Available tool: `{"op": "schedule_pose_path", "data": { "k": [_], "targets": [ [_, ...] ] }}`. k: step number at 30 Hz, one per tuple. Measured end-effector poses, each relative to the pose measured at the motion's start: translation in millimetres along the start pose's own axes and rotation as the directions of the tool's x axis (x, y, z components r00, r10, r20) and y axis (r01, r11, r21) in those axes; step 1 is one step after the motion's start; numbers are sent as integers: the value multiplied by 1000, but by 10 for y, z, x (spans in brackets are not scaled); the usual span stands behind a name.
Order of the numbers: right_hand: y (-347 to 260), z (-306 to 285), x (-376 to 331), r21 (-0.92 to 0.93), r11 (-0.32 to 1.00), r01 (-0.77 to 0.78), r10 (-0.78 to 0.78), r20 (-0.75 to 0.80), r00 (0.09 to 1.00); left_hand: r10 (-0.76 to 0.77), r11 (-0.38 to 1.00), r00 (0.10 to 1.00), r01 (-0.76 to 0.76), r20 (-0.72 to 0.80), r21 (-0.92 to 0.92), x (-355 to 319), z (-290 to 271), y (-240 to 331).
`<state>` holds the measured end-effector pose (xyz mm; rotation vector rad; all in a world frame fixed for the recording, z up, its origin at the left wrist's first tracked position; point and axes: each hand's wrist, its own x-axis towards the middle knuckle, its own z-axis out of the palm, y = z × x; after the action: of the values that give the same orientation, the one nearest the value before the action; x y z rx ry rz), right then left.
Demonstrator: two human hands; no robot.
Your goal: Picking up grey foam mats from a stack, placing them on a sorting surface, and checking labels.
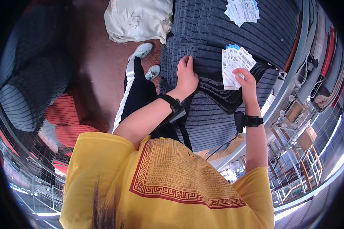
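Observation:
Ribbed dark grey mats [214,126] are stacked in front of me, and several black-edged layers curve through the middle of the pile. My left hand [187,78] lies on the left part of the stack, its fingers slightly bent and apart. In my right hand [246,82] is a fan of printed paper labels [234,63], white with some blue and orange parts, pinched at the lower right corner. They are held above the black mat edges. A second bunch of similar labels [242,11] rests on the mats farther away.
A white woven sack [139,19] stands at the far left of the stack. Rolled grey mats [17,108] and red ribbed ones [67,110] lie on the left. A metal rail [283,95] curves along the right, with racks and cables beyond. My feet are on the reddish floor [103,45].

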<state>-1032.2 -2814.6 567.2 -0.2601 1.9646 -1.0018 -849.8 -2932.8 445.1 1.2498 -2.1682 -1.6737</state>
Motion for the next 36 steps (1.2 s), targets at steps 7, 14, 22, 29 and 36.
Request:
{"op": "schedule_pose_path", "data": {
  "k": [7, 14, 22, 29, 36],
  "targets": [
    [5, -71, -78, 27, 999, -26, 27, -34, 999, -61, 830, 983, 147, 174, -537, -73, 30, 142],
    [5, -134, -125, 27, 999, -33, 34, -34, 999, -383, 800, 914, 400, 133, -447, 97, 147, 66],
    [43, -183, -128, 32, 997, -65, 66, -38, 997, -393, 791, 896, 444, 207, -420, 109, 157, 94],
    [28, -195, -116, 42, 996, -79, 80, -32, 996, -299, 883, 951, 305, 75, -357, -22, 96, 277],
    [16, -173, -114, 1, 998, -59, 59, -36, 998, -219, 868, 969, 246, 112, -431, -93, 32, 282]
  ]
}}
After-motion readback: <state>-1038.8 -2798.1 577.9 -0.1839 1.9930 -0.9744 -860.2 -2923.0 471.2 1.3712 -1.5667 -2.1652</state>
